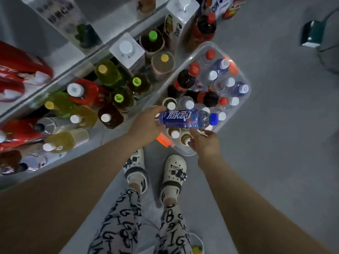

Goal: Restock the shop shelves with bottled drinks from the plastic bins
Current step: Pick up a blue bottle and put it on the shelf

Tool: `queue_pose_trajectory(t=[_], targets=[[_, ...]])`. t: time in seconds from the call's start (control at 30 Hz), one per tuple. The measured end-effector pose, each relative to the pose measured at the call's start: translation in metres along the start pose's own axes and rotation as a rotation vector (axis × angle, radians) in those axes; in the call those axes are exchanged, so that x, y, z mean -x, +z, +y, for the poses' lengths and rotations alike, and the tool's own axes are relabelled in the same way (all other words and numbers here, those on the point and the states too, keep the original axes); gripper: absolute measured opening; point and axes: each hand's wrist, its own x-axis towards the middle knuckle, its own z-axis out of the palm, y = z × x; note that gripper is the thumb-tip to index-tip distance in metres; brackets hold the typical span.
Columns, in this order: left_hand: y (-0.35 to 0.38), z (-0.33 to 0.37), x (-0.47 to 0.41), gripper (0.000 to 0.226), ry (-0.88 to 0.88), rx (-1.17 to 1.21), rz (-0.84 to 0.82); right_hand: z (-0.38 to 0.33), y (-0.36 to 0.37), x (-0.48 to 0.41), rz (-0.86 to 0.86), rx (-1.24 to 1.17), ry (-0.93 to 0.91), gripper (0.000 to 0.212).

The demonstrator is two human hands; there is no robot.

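**A:** Entry one, far left?

**B:** White shop shelves point(55, 77). The lower tier is crowded with yellow, brown and red capped drink bottles point(110, 85). It looks largely stocked.

**A:** Item in hand?

**B:** Left hand point(146, 125), grip closed round the base of a blue-labelled clear plastic bottle with a blue cap point(183, 119). It is held level above the bin, not yet shelved. Right hand point(205, 143), grip loose and wide, fingertips seemingly touching the bottle's underside.

**A:** Stock remaining?

**B:** Clear plastic bin with orange latches point(244, 77), on the floor just beside the shelves. It is packed with upright cola and water bottles. I judge most of the restocking is still to do.

**A:** Obstructions?

**B:** The packed shelf front, where a gap must be found. Dark green box point(311, 33), well apart on the right.
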Motion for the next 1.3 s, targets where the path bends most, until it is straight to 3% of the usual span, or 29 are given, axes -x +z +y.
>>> queue_pose_trajectory(t=[0.33, 0.73, 0.93, 1.1, 1.3], targets=[[0.043, -0.030, -0.054, 0.047, 0.092, -0.228, -0.060, 0.018, 0.044, -0.055, 0.098, -0.399, 0.107, 0.050], [0.050, -0.039, -0.063, 0.064, 0.064, -0.373, -0.108, 0.018, 0.043, -0.060, 0.108, -0.346, 0.052, 0.050], [0.036, -0.026, -0.055, 0.071, 0.013, -0.455, -0.158, 0.009, 0.013, -0.044, -0.063, -0.190, -0.069, 0.044], [0.018, -0.010, -0.025, 0.073, -0.043, -0.214, -0.216, -0.014, -0.013, -0.021, -0.236, -0.127, -0.111, 0.044], [-0.014, 0.027, 0.035, 0.089, -0.054, -0.101, -0.220, -0.047, -0.031, 0.028, -0.387, -0.073, -0.123, 0.047]])
